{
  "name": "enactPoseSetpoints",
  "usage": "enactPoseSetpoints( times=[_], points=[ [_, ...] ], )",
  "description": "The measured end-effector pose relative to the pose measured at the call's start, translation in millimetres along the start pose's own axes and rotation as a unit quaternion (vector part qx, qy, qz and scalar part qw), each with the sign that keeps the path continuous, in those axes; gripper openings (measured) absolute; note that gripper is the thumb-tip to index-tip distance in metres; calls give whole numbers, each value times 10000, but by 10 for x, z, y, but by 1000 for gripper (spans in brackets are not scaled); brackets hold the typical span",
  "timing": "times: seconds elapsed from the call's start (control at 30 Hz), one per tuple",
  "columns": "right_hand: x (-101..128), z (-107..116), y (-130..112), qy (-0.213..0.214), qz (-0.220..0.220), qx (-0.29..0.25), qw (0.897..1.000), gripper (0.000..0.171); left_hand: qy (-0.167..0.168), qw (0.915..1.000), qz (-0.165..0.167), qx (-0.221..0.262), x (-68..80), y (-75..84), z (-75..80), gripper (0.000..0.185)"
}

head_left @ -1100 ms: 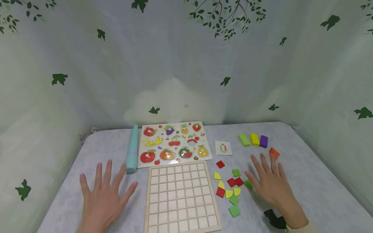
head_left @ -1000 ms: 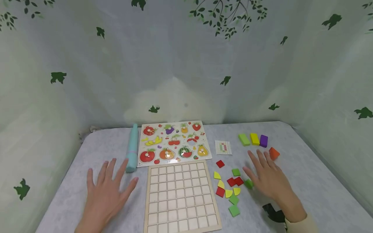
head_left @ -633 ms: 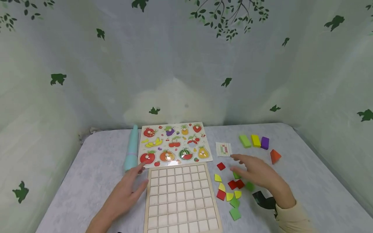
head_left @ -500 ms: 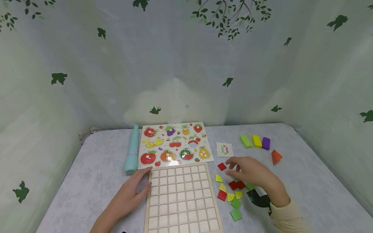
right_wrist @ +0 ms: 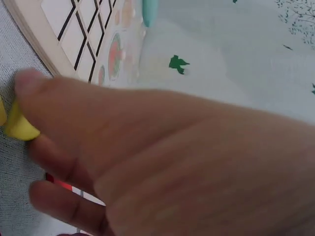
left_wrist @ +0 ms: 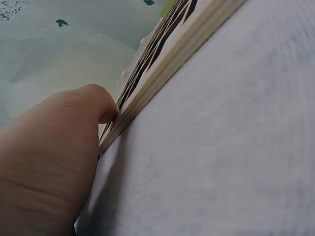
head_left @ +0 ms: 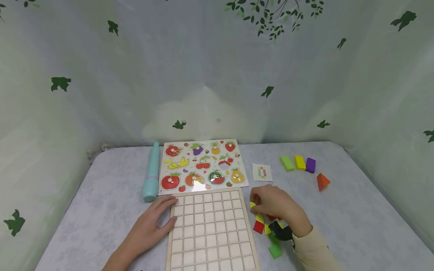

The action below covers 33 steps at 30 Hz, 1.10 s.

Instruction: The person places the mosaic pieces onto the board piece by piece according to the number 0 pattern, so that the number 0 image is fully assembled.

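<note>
A wooden grid board (head_left: 207, 190) lies in front of me. Along its upper left edge rests my left hand (head_left: 145, 229), fingertips on the frame; the left wrist view shows the thumb (left_wrist: 101, 105) against the board's side. Right of the board, my right hand (head_left: 278, 203) is low over loose coloured pieces. Its thumb and forefinger pinch a yellow quarter-circle piece (right_wrist: 22, 125), which lies between them in the right wrist view. Beneath the palm, red and green pieces are partly hidden. A red square (head_left: 259, 227) and a green square (head_left: 275, 250) show below the hand.
Behind the board lie a fruit peg puzzle (head_left: 203, 173) and a rolled teal mat (head_left: 151, 169). A small pattern card (head_left: 262, 172) sits to their right. Farther right are green (head_left: 287, 163), yellow (head_left: 300, 163) and purple (head_left: 310, 165) blocks and an orange triangular block (head_left: 323, 182).
Both hands have left their spread pose above the table. The left has come to the board's left edge; the right has moved left and down onto the pieces, its fingers closing round a yellow quarter-circle piece.
</note>
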State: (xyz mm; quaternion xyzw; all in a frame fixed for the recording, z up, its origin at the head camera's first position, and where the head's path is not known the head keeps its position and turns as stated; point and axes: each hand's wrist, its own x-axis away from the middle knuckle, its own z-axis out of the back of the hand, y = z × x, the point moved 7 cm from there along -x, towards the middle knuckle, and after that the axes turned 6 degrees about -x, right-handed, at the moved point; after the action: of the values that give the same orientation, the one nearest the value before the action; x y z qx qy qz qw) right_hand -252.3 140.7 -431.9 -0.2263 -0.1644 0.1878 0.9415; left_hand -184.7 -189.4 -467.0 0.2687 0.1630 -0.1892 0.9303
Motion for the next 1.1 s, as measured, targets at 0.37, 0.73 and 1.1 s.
enactPoseSetpoints(
  times=[0.37, 0.73, 1.1],
  points=[
    [-47, -17, -37, -119, 300, -135, 9994, 21, -379, 9986, 115, -360, 3, -3, 12, 59],
    [-41, 22, -36, 74, 332, -33, 9994, 18, -1009, 9936, -139, -496, 16, 20, -76, 93],
    [-97, 24, -203, 241, 1009, -17, 9946, 16, -1166, 9916, -18, -564, 36, 33, -103, 103]
  ],
)
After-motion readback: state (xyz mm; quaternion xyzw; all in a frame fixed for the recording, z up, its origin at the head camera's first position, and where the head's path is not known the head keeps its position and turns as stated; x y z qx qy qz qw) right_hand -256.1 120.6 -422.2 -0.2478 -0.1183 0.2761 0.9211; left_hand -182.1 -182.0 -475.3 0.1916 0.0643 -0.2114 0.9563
